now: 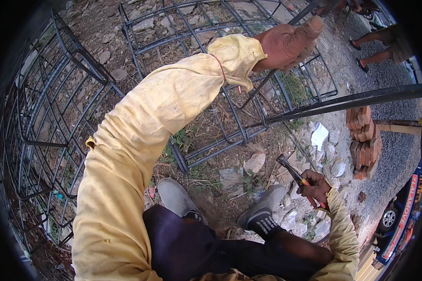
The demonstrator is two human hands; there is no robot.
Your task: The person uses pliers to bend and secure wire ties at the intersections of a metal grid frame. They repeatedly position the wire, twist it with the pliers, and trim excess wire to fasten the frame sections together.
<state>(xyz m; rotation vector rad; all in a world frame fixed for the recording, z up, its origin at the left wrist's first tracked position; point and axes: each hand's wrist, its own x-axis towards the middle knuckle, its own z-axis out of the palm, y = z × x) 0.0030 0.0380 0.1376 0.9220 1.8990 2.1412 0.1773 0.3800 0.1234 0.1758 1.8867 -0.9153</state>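
My left arm, in a yellow sleeve, reaches across to the upper right. There my left hand (287, 46) is closed around a dark steel bar (263, 85), which shows on both sides of the fist. Below it lies a flat rebar cage (199, 40) made of tied bars. My right hand (315, 188) is lower right, wrapped round the red and yellow handles of end-cutting pincers (290, 167). The dark pincer head points up and left, apart from the cage. Longer bars (347, 99) run from the cage's near side toward the right edge.
Another rebar cage (56, 117) stands at the left. Stacked red bricks (363, 143) are on the right beside the road (394, 154). Rubble and a white scrap (319, 136) lie near my shoes (267, 206). A person's legs (373, 47) and a parked vehicle (394, 218) are farther right.
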